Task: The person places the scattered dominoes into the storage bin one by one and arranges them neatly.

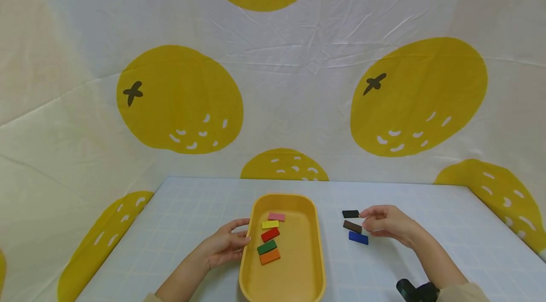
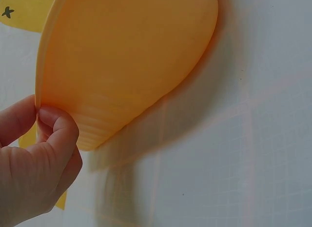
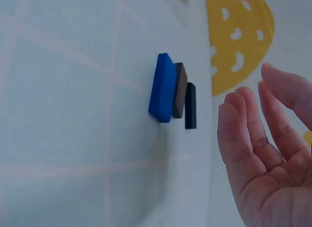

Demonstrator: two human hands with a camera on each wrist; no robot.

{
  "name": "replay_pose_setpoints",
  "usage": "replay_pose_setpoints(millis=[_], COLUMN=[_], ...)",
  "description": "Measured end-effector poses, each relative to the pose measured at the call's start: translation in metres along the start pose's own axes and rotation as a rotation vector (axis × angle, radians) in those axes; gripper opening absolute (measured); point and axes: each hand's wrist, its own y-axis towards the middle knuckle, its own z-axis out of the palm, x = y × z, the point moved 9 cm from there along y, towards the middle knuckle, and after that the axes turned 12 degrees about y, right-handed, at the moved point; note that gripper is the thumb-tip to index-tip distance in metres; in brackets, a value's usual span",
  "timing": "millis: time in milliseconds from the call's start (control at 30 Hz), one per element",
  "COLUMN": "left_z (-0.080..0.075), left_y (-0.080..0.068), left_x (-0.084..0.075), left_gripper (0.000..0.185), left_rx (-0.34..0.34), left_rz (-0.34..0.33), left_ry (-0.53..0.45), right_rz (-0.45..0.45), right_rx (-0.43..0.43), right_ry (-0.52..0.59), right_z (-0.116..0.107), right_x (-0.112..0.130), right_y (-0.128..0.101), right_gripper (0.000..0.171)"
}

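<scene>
A yellow oval tray (image 1: 319, 245) stands on the light gridded table (image 1: 192, 207). In it lie pink (image 1: 276, 217), yellow (image 1: 270, 224), red (image 1: 270, 234), green (image 1: 267, 247) and orange (image 1: 269, 257) blocks. My left hand (image 1: 246, 232) pinches the tray's left rim; the left wrist view shows the thumb and curled fingers of the left hand (image 2: 41, 119) on the tray's wall (image 2: 131, 61). To the tray's right lie a black block (image 1: 350, 214), a brown block (image 1: 352, 226) and a blue block (image 1: 358, 238). My right hand (image 1: 367, 223) hovers beside them, fingers relaxed, holding nothing. The right wrist view shows the blue (image 3: 163, 88), brown (image 3: 180, 90) and black (image 3: 190, 106) blocks by the right hand (image 3: 258, 92).
A white cloth backdrop (image 1: 298, 79) printed with big yellow fruits rises behind the table and along both sides. A black wrist-worn camera (image 1: 411, 290) shows at the bottom right. Bare table surface stretches to the far edge and to the right.
</scene>
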Motion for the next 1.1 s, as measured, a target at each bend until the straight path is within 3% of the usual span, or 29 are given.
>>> replay_pose_setpoints(millis=[267,567,1100], left_z=[0.0,-0.001,-0.002], left_y=[0.001,0.0,0.002], left_x=[-0.002,-0.001,0.003], left_gripper=[0.062,0.062,0.063], left_rx=[-0.001,-0.008,-0.014], left_rz=[0.008,0.004,-0.002], left_ry=[0.002,0.002,0.0], right_rz=[0.11,0.104,0.069], right_rx=[-0.11,-0.132,-0.35], right_ry=[0.008,0.023,-0.229], right_z=[-0.019,-0.024,-0.016], right_x=[-0.033,-0.052,-0.048], right_y=[0.0,-0.001,0.006], right_gripper=[0.039,0.037,0.035])
